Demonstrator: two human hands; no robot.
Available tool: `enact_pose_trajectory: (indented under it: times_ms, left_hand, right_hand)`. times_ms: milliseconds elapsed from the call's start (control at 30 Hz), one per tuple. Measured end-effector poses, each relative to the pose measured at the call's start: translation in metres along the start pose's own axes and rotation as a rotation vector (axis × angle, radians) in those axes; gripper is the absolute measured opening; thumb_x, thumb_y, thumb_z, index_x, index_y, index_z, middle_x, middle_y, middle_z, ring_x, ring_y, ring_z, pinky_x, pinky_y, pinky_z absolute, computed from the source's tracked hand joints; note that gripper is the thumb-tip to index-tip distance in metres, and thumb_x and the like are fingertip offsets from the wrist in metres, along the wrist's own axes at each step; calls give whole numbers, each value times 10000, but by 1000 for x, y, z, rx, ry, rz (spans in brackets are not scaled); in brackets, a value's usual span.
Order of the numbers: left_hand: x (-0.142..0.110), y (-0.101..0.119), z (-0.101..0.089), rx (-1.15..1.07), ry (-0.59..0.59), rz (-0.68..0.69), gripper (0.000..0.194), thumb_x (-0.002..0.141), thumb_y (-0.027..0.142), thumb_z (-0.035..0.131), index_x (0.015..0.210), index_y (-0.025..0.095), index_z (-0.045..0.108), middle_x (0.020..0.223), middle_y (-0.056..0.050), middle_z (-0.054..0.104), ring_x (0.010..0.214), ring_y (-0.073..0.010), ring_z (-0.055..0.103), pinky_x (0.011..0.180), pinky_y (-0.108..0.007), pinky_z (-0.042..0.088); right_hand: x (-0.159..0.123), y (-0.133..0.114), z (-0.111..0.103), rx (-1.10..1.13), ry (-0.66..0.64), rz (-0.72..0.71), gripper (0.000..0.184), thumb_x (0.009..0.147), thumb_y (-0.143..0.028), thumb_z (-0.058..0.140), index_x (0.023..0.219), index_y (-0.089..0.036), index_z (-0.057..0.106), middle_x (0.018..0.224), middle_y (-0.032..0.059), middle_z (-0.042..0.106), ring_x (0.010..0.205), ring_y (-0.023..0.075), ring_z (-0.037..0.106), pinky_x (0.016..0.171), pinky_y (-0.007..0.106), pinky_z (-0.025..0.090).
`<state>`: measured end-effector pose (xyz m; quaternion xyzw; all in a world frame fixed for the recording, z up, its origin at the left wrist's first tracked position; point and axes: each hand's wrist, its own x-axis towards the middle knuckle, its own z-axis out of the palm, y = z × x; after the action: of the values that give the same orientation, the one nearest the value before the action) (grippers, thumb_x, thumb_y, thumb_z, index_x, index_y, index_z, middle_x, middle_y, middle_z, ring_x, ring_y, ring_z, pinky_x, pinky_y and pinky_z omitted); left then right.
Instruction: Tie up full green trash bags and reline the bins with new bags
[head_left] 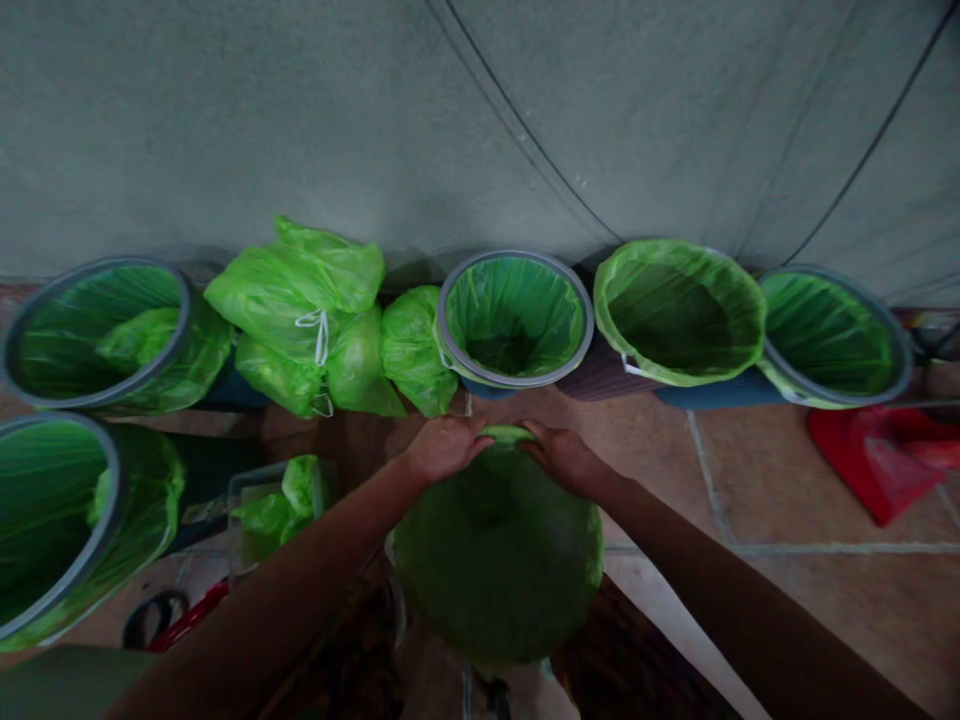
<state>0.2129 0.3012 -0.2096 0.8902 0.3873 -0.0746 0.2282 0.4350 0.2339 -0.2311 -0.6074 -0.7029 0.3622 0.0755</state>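
Grip, head view: both hands are closed on the far edge of a green liner (pixel 499 560), fingers curled about its folded lip, a short stretch of which shows between them.
Left hand: from my seat I see the left hand (pixel 448 450) at 11 o'clock of the liner's mouth, thumb side turned inward; the left forearm (pixel 300 570) slants up from 8 o'clock.
Right hand: I have the right hand (pixel 564 460) at 1 o'clock of that mouth, mirroring the other; the right forearm (pixel 697 570) slants in from 4 o'clock, both arms reaching forward and down.
Liner: its round mouth faces up at 6 o'clock in my view, just above the tiled floor (pixel 840 600) or a bin; I cannot tell which.
Bins, clocked from the liner: a grey-rimmed bin (pixel 517 381) at 12, a green-draped bin (pixel 679 378) at 1, a blue bin (pixel 902 350) at 2, a back left bin (pixel 185 320) at 10 and a front left bin (pixel 112 490) at 9.
Bags: green bags (pixel 307 310) lie heaped at 11, beside the grey-rimmed bin.
Clear container: between 9 and 10 sits a clear container (pixel 234 520) with green plastic (pixel 281 510) in it.
Red item: a red item (pixel 870 455) lies near 3.
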Motion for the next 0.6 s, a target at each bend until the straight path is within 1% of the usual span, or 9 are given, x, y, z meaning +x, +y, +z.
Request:
enact_pose_trajectory:
  times_ms: [100,167,200,300,367,433,500,533,600]
  left_hand:
    - [4,0,-1,68,-59,0,299,978,341,473,1163,161,623,974,-127,742,944,-265,717,821,-354,545]
    - [8,0,-6,74,-53,-9,310,965,296,492,1224,162,596,1027,-134,736,982,-278,709,851,-384,542]
    - [9,-1,-9,62,-28,-3,354,948,279,520,1278,161,566,1085,-141,725,1024,-285,696,887,-403,534]
    - [9,-9,-20,-25,106,26,620,863,297,652,1429,174,431,1324,-152,626,1210,-299,607,1040,-451,460]
    - [5,-18,-26,-90,159,32,738,803,361,723,1450,200,406,1408,-138,568,1277,-301,554,1095,-463,418]
    - [-1,-25,-30,-147,162,29,756,771,411,748,1430,212,436,1407,-124,570,1273,-298,556,1094,-464,424]
    - [-4,-30,-31,-199,173,19,747,773,454,738,1416,195,456,1386,-126,587,1250,-291,575,1072,-449,449]
    - [-4,-31,-32,-215,189,5,727,788,469,720,1407,184,468,1375,-129,596,1241,-288,583,1063,-443,458]
    - [0,-28,-33,-212,245,-37,624,843,465,660,1373,175,505,1337,-129,623,1216,-280,600,1047,-438,470]
  right_hand:
    - [1,-1,2,-23,23,39,241,957,-278,464,1126,-182,607,907,78,726,843,218,689,727,276,474]
    - [-3,-3,4,18,83,87,255,962,-296,446,1123,-178,606,910,85,728,838,225,694,725,281,479]
    - [-8,-4,6,48,130,127,274,966,-309,434,1138,-179,603,930,90,731,844,227,697,731,286,484]
    - [-32,-6,15,107,316,342,346,971,-353,393,1189,-168,589,983,116,737,869,249,703,745,314,498]
    - [-54,-5,24,110,379,511,406,973,-396,362,1208,-146,579,973,141,737,869,279,706,740,344,506]
    - [-77,-4,31,133,330,605,485,970,-469,349,1249,-130,555,955,156,739,854,297,712,730,366,519]
    - [-95,-1,33,198,249,618,584,956,-554,358,1339,-133,493,1016,161,737,864,287,721,742,372,541]
    - [-100,1,31,220,236,615,636,947,-589,362,1387,-138,450,1081,167,727,895,282,723,765,379,550]
    - [-98,6,19,218,284,591,683,946,-612,345,1443,-146,396,1217,180,683,998,284,708,843,411,552]
